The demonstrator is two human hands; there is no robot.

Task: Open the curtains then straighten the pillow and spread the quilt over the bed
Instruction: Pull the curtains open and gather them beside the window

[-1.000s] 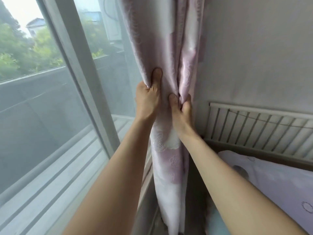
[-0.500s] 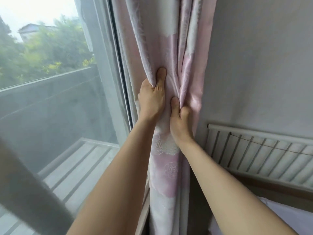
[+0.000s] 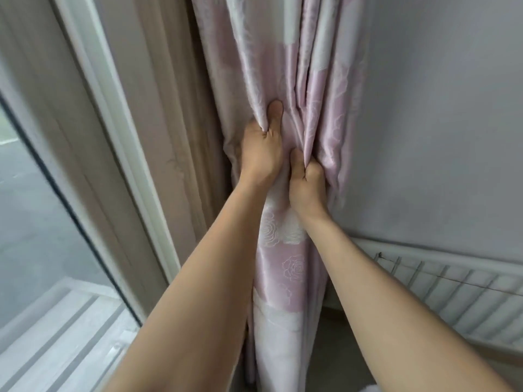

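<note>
The pink and white rose-patterned curtain (image 3: pixel 294 80) hangs gathered into folds in the corner between the window frame and the grey wall. My left hand (image 3: pixel 261 154) grips a bunch of its folds, thumb pointing up. Just below and to the right, my right hand (image 3: pixel 307 185) clutches another bunch of the same curtain. Both arms reach forward from the bottom of the view. The bed, pillow and quilt are out of sight, apart from a small pale patch (image 3: pixel 365 388) at the bottom edge that I cannot identify.
A white window frame (image 3: pixel 119 142) runs diagonally on the left, with glass and an outside ledge (image 3: pixel 56 329) beyond it. A white slatted headboard (image 3: pixel 464 295) stands against the grey wall (image 3: pixel 447 123) at the lower right.
Both hands have pushed the bunched curtain further right, into the corner by the wall. The view has swung right, so less window and none of the bed cover shows.
</note>
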